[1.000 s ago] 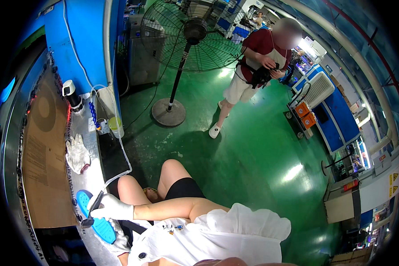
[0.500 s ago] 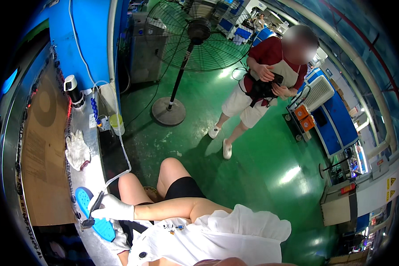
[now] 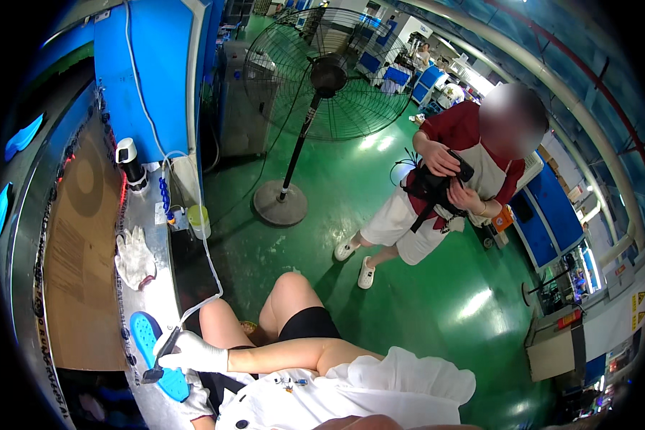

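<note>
My gloved right hand (image 3: 195,352) is closed round a dark handheld tool (image 3: 169,344) with a white hose (image 3: 215,295) running from its top. The tool's dark head lies over a blue shoe sole (image 3: 145,332), near its lower half; I cannot tell whether it presses on it. My left hand (image 3: 196,395), also gloved, is at the sole's near end and seems to grip its edge, though its fingers are mostly hidden. Farther up the metal bench, a loose white glove (image 3: 135,259) lies flat.
Cardboard (image 3: 86,265) lines the surface left of the bench (image 3: 163,244); blue pieces (image 3: 24,136) lie beyond it. A black-and-white bottle-shaped object (image 3: 129,163) stands at the bench's far end. A pedestal fan (image 3: 328,77) and a person (image 3: 444,179) holding a dark device are ahead.
My view has shifted, so the bench and fan sit lower and slightly farther right. The person ahead appears nearer. A second blue piece now shows at far left. Both hands keep their places at the sole.
</note>
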{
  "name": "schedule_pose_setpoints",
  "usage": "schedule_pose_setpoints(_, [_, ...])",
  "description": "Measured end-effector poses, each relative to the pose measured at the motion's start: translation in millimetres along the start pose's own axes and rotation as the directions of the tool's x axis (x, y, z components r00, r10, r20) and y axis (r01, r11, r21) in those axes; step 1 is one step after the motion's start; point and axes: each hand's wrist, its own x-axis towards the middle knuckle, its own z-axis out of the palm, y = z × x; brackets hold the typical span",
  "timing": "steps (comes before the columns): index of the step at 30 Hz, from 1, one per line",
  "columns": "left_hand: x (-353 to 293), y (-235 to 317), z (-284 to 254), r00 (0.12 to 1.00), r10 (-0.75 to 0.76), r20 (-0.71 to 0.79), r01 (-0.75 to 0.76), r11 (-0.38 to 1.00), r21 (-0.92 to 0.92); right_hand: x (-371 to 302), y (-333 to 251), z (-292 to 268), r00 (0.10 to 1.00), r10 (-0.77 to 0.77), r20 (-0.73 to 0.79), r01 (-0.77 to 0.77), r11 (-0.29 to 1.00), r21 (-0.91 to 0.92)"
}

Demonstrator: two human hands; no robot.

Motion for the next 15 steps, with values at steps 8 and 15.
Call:
schedule_pose_setpoints(8, [16.9, 0.7, 16.3, 0.959, 0.099, 0.265, -0.162, 0.961, 0.226, -3.0, -26.2, -1.4, 0.993, -0.098, -0.072, 0.103, 0.992, 0.072])
schedule_pose_setpoints(15, [40.9, -65.9, 113.4, 0.970, 0.075, 0.230, -0.120, 0.975, 0.188, -8.8, -46.4, -35.7, 0.905, -0.351, -0.240, 0.240, 0.887, -0.394])
